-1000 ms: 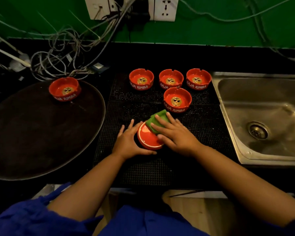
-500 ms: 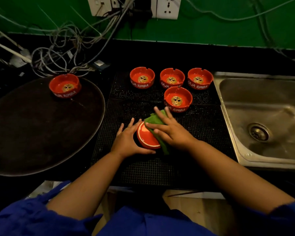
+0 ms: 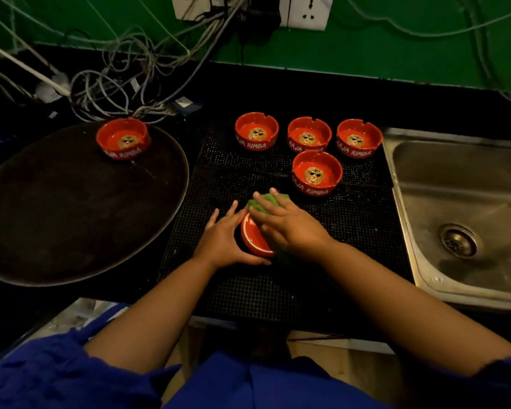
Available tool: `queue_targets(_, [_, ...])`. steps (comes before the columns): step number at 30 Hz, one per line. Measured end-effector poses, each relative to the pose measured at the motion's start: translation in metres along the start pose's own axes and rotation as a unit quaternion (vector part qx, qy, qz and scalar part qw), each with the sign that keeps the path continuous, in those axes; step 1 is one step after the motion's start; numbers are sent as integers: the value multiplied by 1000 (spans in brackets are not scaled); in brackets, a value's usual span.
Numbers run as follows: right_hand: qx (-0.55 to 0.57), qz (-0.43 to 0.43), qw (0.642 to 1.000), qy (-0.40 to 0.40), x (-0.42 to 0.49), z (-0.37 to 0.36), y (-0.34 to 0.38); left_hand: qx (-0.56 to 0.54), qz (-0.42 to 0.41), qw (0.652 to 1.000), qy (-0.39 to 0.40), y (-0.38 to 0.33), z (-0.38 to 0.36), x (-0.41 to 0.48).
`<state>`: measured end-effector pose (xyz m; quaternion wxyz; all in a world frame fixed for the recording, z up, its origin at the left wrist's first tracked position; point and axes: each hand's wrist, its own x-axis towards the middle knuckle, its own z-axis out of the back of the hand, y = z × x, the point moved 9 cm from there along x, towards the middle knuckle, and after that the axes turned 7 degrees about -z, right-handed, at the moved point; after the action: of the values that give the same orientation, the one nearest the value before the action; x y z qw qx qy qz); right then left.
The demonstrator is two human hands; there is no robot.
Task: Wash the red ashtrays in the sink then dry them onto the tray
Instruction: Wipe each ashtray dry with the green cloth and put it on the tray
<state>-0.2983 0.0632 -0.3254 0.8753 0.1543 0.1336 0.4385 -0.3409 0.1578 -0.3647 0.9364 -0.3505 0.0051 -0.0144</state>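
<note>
My left hand (image 3: 222,237) grips a red ashtray (image 3: 255,239) tipped on its edge over the black mesh mat (image 3: 357,228), thumb under it. With straight, spread fingers my right hand (image 3: 292,225) presses a green cloth (image 3: 266,203) against that ashtray. A row of three upright red ashtrays (image 3: 309,135) stands at the back of the mat, with another ashtray (image 3: 316,172) just in front of them. One more ashtray (image 3: 123,139) sits at the far edge of the round dark tray (image 3: 56,216) on the left.
A steel sink (image 3: 469,187) with its drain (image 3: 457,240) lies to the right of the mat. Tangled cables (image 3: 115,81) hang from wall sockets (image 3: 304,10) behind the tray. The counter's front edge runs just below my forearms.
The ashtray has tipped further up on its edge in my left hand. My right hand with the cloth has slid up and over it.
</note>
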Motion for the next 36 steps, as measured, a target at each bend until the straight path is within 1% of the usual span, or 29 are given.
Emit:
queue_targets(2, [-17, 91, 996, 7, -13, -6, 11, 5, -1, 1000, -2, 0, 0, 0])
queue_targets(4, [-15, 139, 990, 22, -30, -4, 5, 6, 2, 1000, -5, 2, 0, 1])
queue_targets(6, [-19, 135, 990, 23, -36, 7, -11, 6, 5, 1000, -4, 3, -1, 1])
queue_targets(9, [-48, 67, 996, 27, -19, 12, -26, 11, 4, 1000, -1, 2, -1, 1])
queue_targets(11, [-55, 23, 998, 22, -3, 6, -20, 16, 2, 1000, 0, 0, 0, 1])
queue_targets(13, [-39, 45, 998, 9, -1, -1, -3, 13, 2, 1000, -1, -2, 1, 1])
queue_targets(15, [-41, 107, 993, 30, -13, -11, 8, 12, 1, 1000, -3, -4, 1, 1])
queue_targets(17, [-42, 158, 986, 45, -30, -10, 5, 8, 2, 1000, -4, -3, 1, 1])
queue_targets(18, [-46, 160, 985, 43, -35, -5, -2, 6, 3, 1000, -3, -2, 0, 1])
queue_targets(21, [-63, 104, 992, 30, -27, 6, -27, 7, 6, 1000, -1, 0, -1, 1])
queue_targets(23, [-58, 57, 996, 31, -12, 4, -25, 6, 5, 1000, 1, 0, -1, 1])
queue_targets(25, [-47, 36, 998, 22, 0, -1, -9, 5, 4, 1000, -1, 0, -1, 1])
queue_targets(27, [-34, 54, 998, 13, -1, -7, 7, 10, 3, 1000, -5, -1, 0, 1])
queue_targets(30, [-3, 123, 992, 26, -21, -13, 18, 22, 2, 1000, -4, 1, -1, 2])
queue_targets(32, [17, 160, 986, 36, -39, -10, 12, 21, 4, 1000, -4, 3, -2, 2])
queue_targets(33, [29, 160, 986, 32, -45, -6, 4, 20, 6, 1000, -2, 4, -3, 2])
queue_targets(34, [42, 139, 989, 24, -49, 2, -9, 18, 9, 1000, 1, 5, -3, 2])
queue_targets(36, [67, 46, 997, -19, -55, 27, -38, 12, 13, 1000, 3, 5, -3, 2])
